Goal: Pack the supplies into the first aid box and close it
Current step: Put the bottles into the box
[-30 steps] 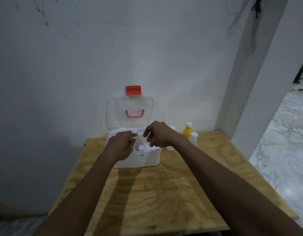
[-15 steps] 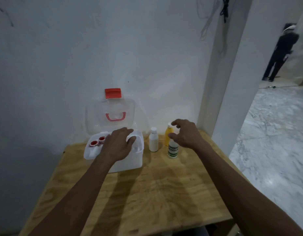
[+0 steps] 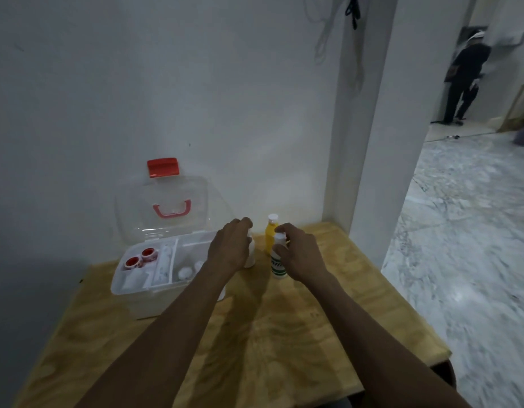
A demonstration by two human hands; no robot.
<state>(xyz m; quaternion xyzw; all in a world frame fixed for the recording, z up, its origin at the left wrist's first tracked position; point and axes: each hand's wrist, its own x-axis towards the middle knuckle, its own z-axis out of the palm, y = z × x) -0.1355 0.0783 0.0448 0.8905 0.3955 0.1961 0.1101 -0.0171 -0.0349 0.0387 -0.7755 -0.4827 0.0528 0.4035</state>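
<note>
White bottles (two) gripped, one per hand, beside open box.

Grainy matt plywood counter, white plastic first aid box with glossy see-through plastic lid, smooth yellow plastic bottle.

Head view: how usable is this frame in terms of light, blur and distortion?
Head view: dim, soft light, with forearm shadows falling on the wooden table. The left hand and right hand are fairly sharp, but the green-labelled bottle's print is unreadable. The marble floor at right is smeared, and the pillar leans, a wide-angle effect.
</note>
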